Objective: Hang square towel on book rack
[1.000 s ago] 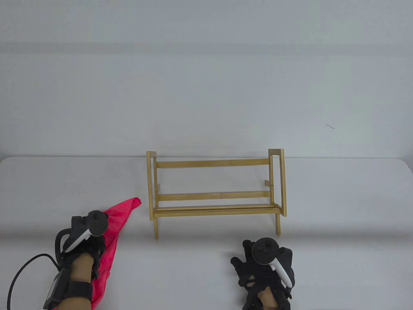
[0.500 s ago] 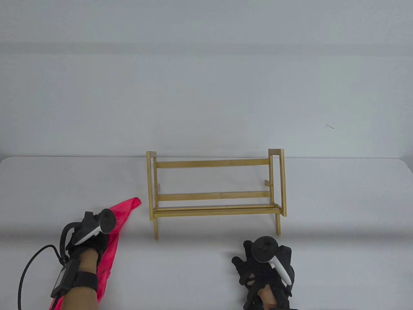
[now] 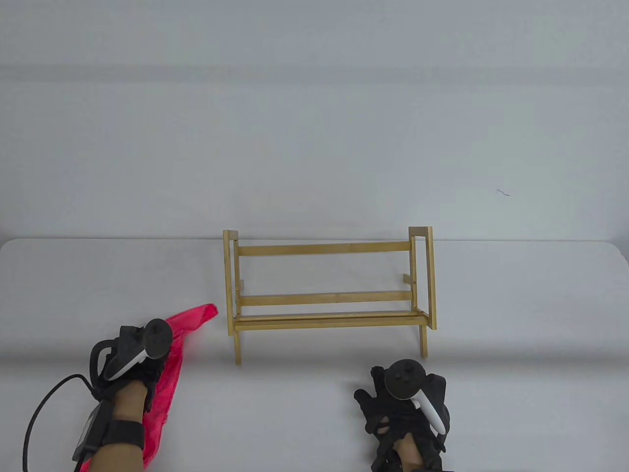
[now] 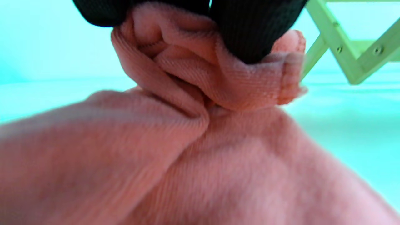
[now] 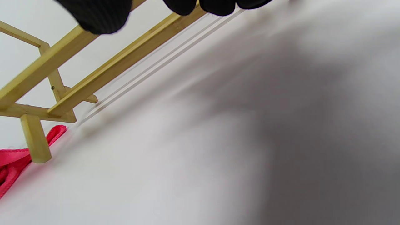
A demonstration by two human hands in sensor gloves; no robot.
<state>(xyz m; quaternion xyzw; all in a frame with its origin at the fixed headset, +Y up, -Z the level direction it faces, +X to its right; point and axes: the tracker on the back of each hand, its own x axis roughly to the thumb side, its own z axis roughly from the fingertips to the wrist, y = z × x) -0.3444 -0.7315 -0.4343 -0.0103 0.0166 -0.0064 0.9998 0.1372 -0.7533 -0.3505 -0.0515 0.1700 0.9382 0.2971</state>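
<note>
Left hand (image 3: 132, 366) pinches bunched, ribbed pink towel (image 4: 200, 150); right hand (image 3: 400, 410) rests released on the matte bench (image 3: 516, 319) near the slatted wooden rack (image 3: 328, 297).

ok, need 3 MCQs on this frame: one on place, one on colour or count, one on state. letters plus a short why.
1. Where does the towel lie relative to the book rack, in the table view?
A. to its left on the table
B. draped over its top rail
C. behind it

2. What colour is the towel in the table view?
A. blue
B. pink-red
C. white

3. What is the left hand doing?
A. resting flat on the bare table
B. holding the rack's leg
C. pinching a bunched fold of the towel

Key:
1 A: the towel lies on the table, left of the book rack, no cloth on any rail.
2 B: it shows pink-red against the white tabletop.
3 C: the left wrist view shows the left hand with black fingertips closed on gathered cloth; the right hand touches neither.
</note>
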